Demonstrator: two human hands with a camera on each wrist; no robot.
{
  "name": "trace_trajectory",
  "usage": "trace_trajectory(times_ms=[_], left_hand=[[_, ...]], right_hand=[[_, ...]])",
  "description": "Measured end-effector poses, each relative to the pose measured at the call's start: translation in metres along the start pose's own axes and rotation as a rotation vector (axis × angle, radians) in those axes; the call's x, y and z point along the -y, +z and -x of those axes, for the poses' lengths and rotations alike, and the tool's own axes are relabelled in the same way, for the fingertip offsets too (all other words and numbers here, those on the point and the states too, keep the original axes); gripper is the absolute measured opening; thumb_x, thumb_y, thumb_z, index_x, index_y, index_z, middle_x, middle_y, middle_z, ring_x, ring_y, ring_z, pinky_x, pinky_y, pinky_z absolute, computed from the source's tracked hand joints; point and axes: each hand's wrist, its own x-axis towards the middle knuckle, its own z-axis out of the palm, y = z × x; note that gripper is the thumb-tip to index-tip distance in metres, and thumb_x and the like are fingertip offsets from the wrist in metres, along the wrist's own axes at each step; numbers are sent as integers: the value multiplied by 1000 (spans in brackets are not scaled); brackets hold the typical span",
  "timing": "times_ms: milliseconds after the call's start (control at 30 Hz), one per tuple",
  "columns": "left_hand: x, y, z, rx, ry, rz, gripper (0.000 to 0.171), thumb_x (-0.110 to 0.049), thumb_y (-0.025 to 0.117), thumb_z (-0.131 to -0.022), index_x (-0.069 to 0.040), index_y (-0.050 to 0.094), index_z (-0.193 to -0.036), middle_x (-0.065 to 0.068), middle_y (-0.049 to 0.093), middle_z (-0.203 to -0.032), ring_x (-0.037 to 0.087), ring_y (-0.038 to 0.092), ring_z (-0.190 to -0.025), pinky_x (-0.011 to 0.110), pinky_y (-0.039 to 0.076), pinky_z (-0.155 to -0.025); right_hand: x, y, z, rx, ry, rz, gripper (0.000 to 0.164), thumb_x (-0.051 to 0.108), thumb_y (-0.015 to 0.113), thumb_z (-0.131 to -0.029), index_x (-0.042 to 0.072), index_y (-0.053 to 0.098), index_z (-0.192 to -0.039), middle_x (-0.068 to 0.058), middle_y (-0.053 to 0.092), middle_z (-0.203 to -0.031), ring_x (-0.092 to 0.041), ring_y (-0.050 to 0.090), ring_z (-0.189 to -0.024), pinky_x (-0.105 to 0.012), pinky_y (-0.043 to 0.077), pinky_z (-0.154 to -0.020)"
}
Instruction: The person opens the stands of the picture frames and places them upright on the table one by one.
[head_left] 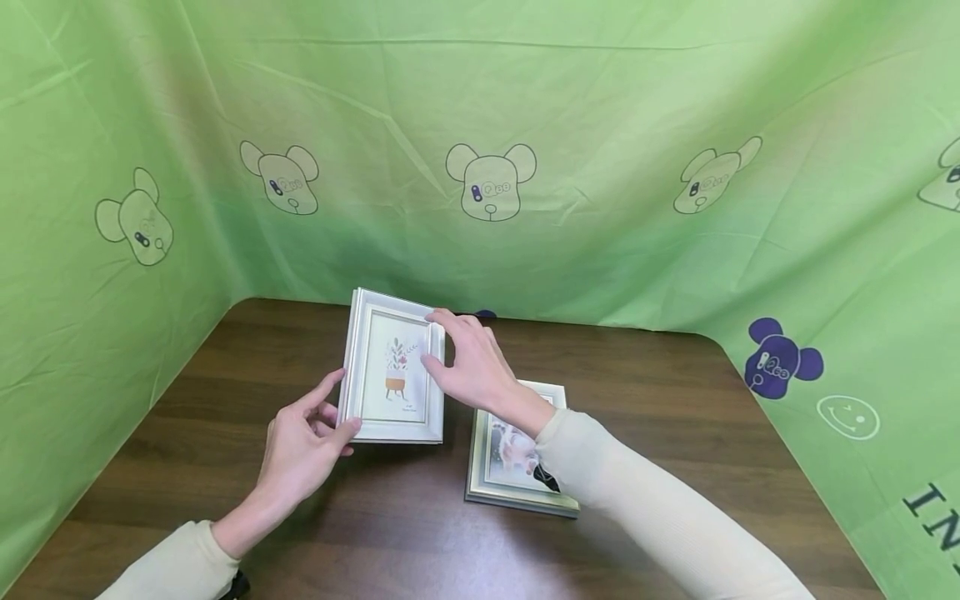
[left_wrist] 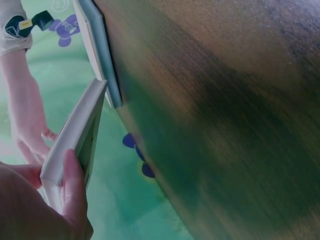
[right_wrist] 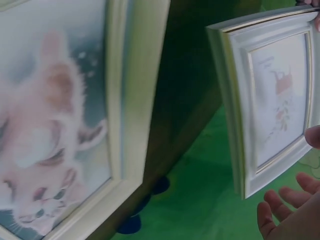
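A white picture frame (head_left: 397, 367) with a drawing of a potted plant is held tilted up above the table, its picture side towards the head camera. My left hand (head_left: 300, 442) grips its lower left corner, thumb on the front and fingers behind, as the left wrist view also shows. My right hand (head_left: 476, 358) is at its upper right edge, fingers spread; the thumb (right_wrist: 312, 136) overlaps the frame's inner border in the right wrist view. Under my right forearm lies a second picture frame (head_left: 517, 492), pale gold and white, with a cat picture partly covered by the sleeve.
The brown wooden table (head_left: 637, 400) has rounded far corners. A green cloth (head_left: 487, 83) printed with bear heads rises along its back and sides. The second frame's thick edge (left_wrist: 100, 50) shows beyond the held frame in the left wrist view.
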Motion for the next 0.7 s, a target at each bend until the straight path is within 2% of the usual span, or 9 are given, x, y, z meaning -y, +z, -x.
trace_trajectory(times_ms=[233, 400, 700], left_hand=[[-2, 1, 0, -21, 5, 19, 67, -10, 77, -79, -28, 50, -138, 7, 61, -77, 16, 64, -56, 29, 52, -52], [-3, 1, 0, -29, 7, 24, 65, -10, 76, -79, -28, 52, -136, 7, 61, -76, 17, 64, -56, 29, 52, -51], [-2, 3, 2, -48, 47, 7, 65, -10, 77, -78, -31, 53, -134, 3, 61, -74, 15, 63, -54, 28, 48, -46]], right_hand=[[10, -3, -4, -7, 0, -37, 50, 30, 64, -86, 15, 52, -133, 2, 62, -118, -16, 53, -107, -34, 36, -88], [13, -2, -6, 5, 7, -83, 48, 31, 62, -86, 16, 53, -131, 2, 66, -105, -19, 53, -96, -34, 36, -85], [23, -7, -13, 21, 34, -145, 47, 30, 63, -86, 18, 54, -131, 7, 64, -95, -20, 52, -91, -33, 38, -76]])
